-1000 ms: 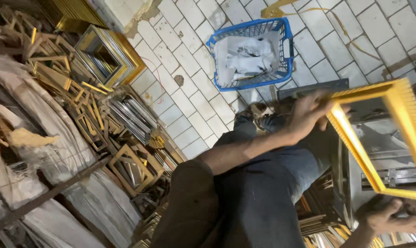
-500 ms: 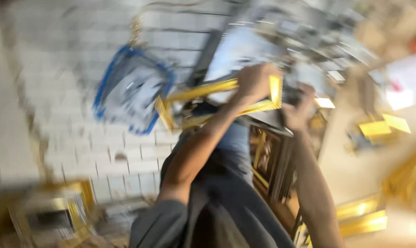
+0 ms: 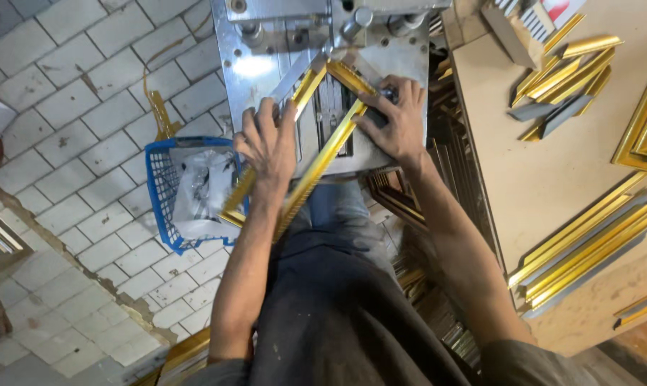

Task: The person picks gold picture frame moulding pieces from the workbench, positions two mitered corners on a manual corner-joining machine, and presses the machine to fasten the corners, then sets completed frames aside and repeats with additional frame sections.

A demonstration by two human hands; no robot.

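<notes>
Both hands' grip pressed flat on gold frame (image 3: pixel 316 154) over metal machine (image 3: pixel 266 64) edge, blue basket (image 3: pixel 159 193) beside

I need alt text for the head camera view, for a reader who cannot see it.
Both hands, left hand and right hand, press a gold picture frame flat on a metal machine table. A blue basket stands on the tiled floor.
</notes>
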